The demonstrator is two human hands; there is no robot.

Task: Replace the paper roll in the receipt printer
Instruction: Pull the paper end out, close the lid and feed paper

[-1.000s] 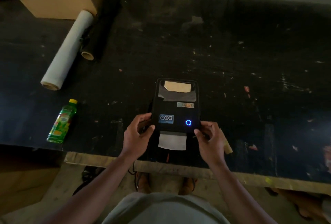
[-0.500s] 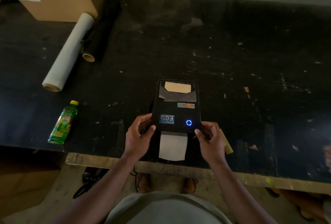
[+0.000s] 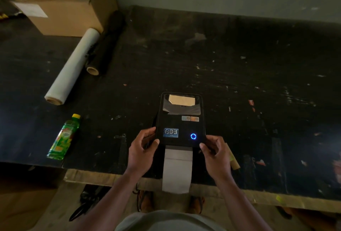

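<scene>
A black receipt printer (image 3: 180,120) stands near the front edge of the dark table (image 3: 239,64), lid closed, with a blue ring light lit on top. A strip of white paper (image 3: 177,169) hangs out of its front slot and reaches past the table edge. My left hand (image 3: 141,152) grips the printer's front left corner. My right hand (image 3: 215,156) grips the front right corner, thumb on top. A brown cardboard core (image 3: 233,162) lies on the table just behind my right hand.
A green drink bottle (image 3: 63,137) lies at the left front. A white film roll (image 3: 72,68) and a black roll (image 3: 106,46) lie at the back left, beside cardboard boxes (image 3: 60,3). A grey wall runs along the back. My feet show below the table edge.
The paper strip has fed much further out of the printer's front slot and now hangs over the table edge. Both hands stay on the printer's front corners.
</scene>
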